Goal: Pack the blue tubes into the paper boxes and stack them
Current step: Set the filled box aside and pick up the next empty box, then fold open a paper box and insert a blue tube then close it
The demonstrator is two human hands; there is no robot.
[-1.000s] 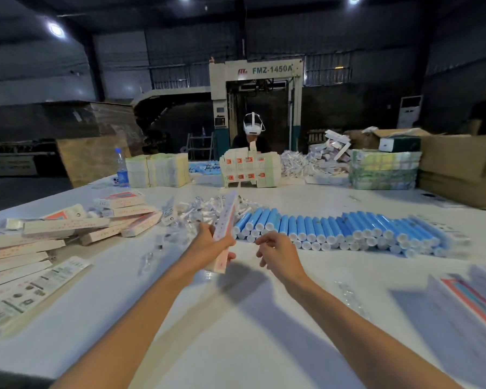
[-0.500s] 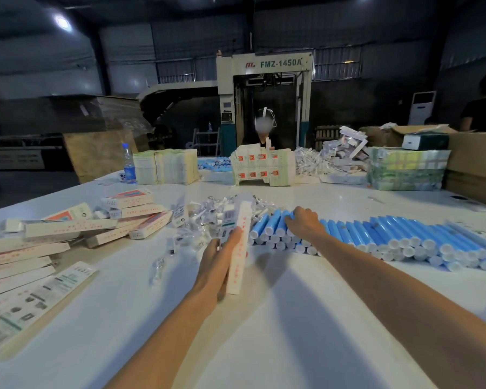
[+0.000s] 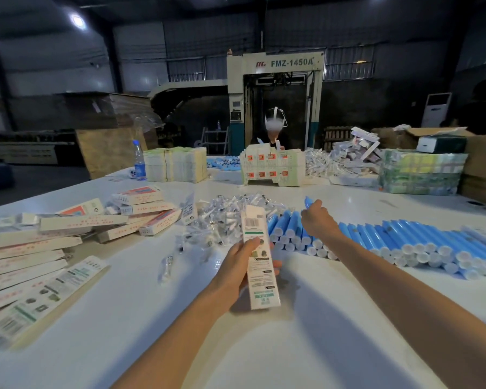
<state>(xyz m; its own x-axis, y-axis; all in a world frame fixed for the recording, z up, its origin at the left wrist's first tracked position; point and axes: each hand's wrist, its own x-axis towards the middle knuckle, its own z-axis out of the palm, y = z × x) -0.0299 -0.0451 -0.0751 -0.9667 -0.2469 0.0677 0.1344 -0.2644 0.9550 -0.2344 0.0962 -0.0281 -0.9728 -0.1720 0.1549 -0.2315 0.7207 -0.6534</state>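
My left hand (image 3: 237,265) grips a long white paper box (image 3: 260,256), held upright over the white table (image 3: 264,346) with its printed side facing me. My right hand (image 3: 317,220) reaches over the left end of a long row of blue tubes (image 3: 404,242) and holds one blue tube (image 3: 308,203), whose tip sticks up above the fingers. The tubes lie side by side with white caps toward me. Packed boxes (image 3: 141,211) lie piled at the left.
Flat unfolded boxes (image 3: 34,287) are spread along the left edge. A heap of small clear packets (image 3: 225,217) lies behind the held box. Farther back stand stacked cartons (image 3: 176,164), a water bottle (image 3: 138,161), a display carton (image 3: 272,168) and another person (image 3: 274,133).
My right hand went from in front of me to the tube row and lifted one tube. My left hand turned the box upright and brought it nearer.
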